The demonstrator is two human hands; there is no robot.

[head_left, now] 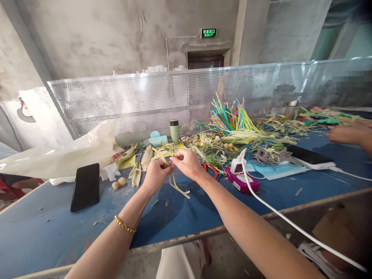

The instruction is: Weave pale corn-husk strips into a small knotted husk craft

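Clamping pale strips (178,187) in left grip (158,173) and right grip (187,162), close together. Dangling their ends over blue table (165,228).

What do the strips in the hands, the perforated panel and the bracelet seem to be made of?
Strips: probably dried plant husk, matte, being straw-coloured, thin and flat.
Panel: likely bare metal, shiny, given its silvery reflections.
Bracelet: glossy, gold-coloured beads suggest metal, though coated plastic is possible.

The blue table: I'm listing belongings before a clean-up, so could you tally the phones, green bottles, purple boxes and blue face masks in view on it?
Phones: 2
Green bottle: 1
Purple box: 1
Blue face mask: 1
Total: 5
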